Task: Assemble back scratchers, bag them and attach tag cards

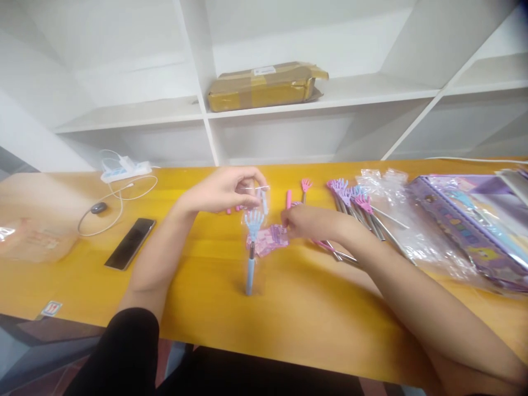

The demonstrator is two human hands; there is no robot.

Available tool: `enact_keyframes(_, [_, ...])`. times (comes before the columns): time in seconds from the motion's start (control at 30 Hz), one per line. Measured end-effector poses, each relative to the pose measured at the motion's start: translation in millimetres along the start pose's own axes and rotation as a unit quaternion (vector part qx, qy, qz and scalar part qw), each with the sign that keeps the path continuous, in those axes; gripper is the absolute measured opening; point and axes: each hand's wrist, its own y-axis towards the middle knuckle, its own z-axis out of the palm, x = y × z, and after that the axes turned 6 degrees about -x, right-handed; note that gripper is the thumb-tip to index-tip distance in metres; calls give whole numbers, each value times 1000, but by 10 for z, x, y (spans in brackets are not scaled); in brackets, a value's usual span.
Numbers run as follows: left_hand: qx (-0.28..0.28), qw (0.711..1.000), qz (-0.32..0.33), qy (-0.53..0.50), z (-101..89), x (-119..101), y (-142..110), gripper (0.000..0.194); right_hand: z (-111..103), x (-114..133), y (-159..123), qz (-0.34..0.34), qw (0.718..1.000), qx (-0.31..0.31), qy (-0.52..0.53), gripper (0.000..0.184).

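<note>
My left hand (231, 190) pinches the top of a clear plastic bag (260, 278). Inside the bag stands a light blue back scratcher (251, 264), claw end up and handle down, close to the tabletop. Behind it lie small pink printed cards (268, 240). My right hand (307, 220) has its fingers closed at the right edge of these cards, with its fingertips partly hidden. Around that hand are a pink handle (289, 198), a pink back scratcher head (306, 184) and several metal-rod back scratchers (350, 198) in purple, blue and pink.
At right, clear plastic bags (433, 236) lie beside a purple printed box (449, 225). A black phone (130, 243), a white power strip (126, 171) and a cable occupy the left. A taped cardboard parcel (264, 88) sits on the white shelf (355, 92) behind the table.
</note>
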Motion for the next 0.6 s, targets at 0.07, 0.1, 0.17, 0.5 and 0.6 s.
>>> enact_keyframes(0.07, [-1, 1000, 3, -5, 1, 18, 0, 29, 10, -36, 49, 35, 999, -21, -19, 38])
enact_keyframes(0.1, [-1, 1000, 3, -6, 2, 24, 2, 29, 26, -31, 76, 42, 999, -19, -22, 42])
enact_keyframes(0.17, [-1, 1000, 4, -9, 8, 25, 5, 30, 61, 7, 120, 47, 999, -5, -21, 44])
enact_keyframes(0.5, [3, 1000, 8, 18, 26, -19, 15, 35, 102, -61, 197, 62, 998, 14, 16, 43])
enact_keyframes(0.6, [4, 999, 13, 29, 17, -14, 13, 37, 111, -136, 230, 64, 996, 33, 47, 42])
